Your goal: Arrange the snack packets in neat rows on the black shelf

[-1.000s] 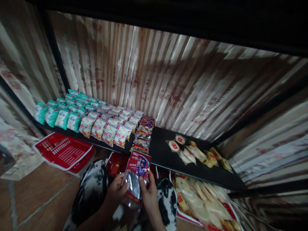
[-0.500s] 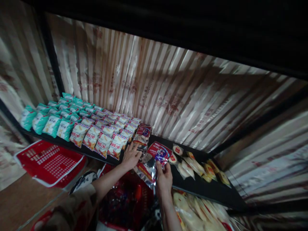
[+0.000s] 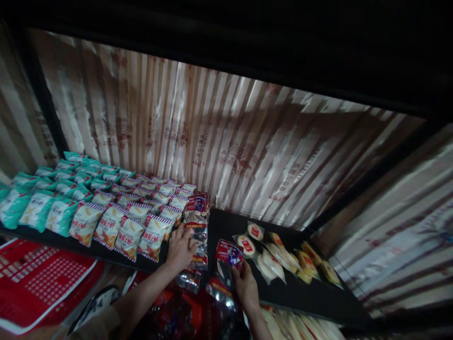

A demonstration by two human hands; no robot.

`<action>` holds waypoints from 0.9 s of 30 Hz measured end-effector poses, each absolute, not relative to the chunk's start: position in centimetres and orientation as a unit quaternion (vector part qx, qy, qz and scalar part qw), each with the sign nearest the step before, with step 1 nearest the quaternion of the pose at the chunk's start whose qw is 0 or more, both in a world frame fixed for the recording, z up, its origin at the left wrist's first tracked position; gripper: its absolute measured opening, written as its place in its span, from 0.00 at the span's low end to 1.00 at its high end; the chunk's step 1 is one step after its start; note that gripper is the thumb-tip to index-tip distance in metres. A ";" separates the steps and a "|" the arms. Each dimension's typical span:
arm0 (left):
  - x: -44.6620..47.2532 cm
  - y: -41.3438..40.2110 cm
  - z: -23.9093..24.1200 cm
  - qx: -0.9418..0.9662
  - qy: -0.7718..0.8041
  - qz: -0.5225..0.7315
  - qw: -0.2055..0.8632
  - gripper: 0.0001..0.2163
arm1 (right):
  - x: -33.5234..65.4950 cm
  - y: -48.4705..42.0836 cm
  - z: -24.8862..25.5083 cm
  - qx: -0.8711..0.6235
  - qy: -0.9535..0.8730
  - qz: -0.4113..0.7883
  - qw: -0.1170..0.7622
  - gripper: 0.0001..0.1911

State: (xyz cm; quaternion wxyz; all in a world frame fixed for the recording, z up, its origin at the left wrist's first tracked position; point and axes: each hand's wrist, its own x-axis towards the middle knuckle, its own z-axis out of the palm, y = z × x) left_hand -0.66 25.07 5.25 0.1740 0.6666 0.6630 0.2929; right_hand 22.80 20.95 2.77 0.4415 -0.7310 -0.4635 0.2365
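Observation:
My left hand (image 3: 181, 248) lies against the left side of a stack of red and silver snack packets (image 3: 197, 218) on the shelf, its fingers spread over them. In my right hand (image 3: 246, 287) is another red and silver snack packet (image 3: 229, 255), pinched at its right edge. This packet hangs over the shelf's front part, just right of the stack, with a strip of black shelf between them. Its lower half is shiny and partly clear. Left of my left hand stand rows of white snack bags (image 3: 154, 236) with striped tops.
Teal snack bags (image 3: 62, 215) fill the left end of the black shelf (image 3: 300, 293). Pale packaged snacks (image 3: 271, 267) and yellow packets (image 3: 307, 264) lie on the right. Below are a red basket (image 3: 46, 283) and a dark red container (image 3: 177, 314) with packets inside.
The packet in my right hand has moved away from the stack and tilted more upright. My left hand stays on the stack. The view has shifted so the shelf's left part appears nearer.

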 end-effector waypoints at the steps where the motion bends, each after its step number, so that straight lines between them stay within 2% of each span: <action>1: -0.6 25.2 5.1 0.666 0.662 0.295 0.177 0.25 | 23.0 21.1 2.7 -0.742 -0.483 0.191 0.424 0.28; 4: -0.5 25.6 4.9 0.674 0.641 0.302 0.209 0.25 | 22.6 21.8 3.6 -0.716 -0.572 0.046 0.398 0.30; 6: -0.4 25.8 4.8 0.685 0.621 0.307 0.224 0.26 | 21.2 23.0 5.3 -0.661 -0.641 0.004 0.390 0.28; 9: -0.3 25.8 4.8 0.688 0.619 0.303 0.228 0.26 | 17.1 26.2 8.6 -0.580 -0.721 0.014 0.379 0.23; 12: -0.2 25.7 5.0 0.688 0.629 0.284 0.224 0.26 | 12.3 30.3 11.1 -0.531 -0.786 0.033 0.316 0.22; 16: 0.1 25.6 5.3 0.693 0.635 0.266 0.216 0.27 | 8.4 35.3 11.5 -0.579 -0.794 0.050 0.179 0.22; 20: 0.2 25.7 5.3 0.689 0.627 0.277 0.234 0.27 | 8.2 38.1 9.8 -0.635 -0.764 0.075 0.090 0.24; 27: -0.7 26.5 5.2 0.613 0.651 0.340 0.290 0.29 | 9.1 38.4 8.2 -0.674 -0.718 0.145 0.100 0.25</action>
